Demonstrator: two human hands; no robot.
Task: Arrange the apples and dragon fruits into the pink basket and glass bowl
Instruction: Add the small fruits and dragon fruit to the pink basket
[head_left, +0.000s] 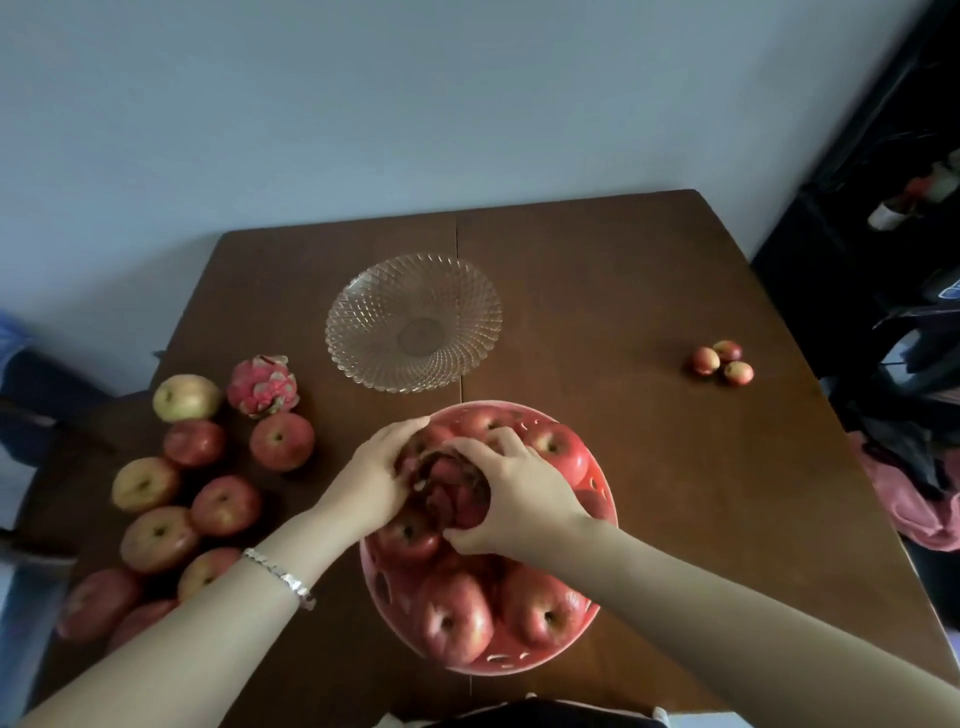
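Note:
The pink basket (602, 486) stands near the table's front edge, filled with several red apples (543, 616). In its middle lies a dragon fruit (449, 491), gripped from both sides by my left hand (371, 475) and my right hand (511, 491). Left of the basket, several loose apples (226, 504) lie on the table, with a second dragon fruit (262, 387) behind them. The glass bowl (413, 322) sits behind the basket with nothing in it.
Three small red fruits (722, 361) lie at the table's right side. The brown wooden table (649, 291) meets a pale wall at the back. Dark bags and pink cloth (914, 499) crowd the right edge. A bracelet is on my left wrist.

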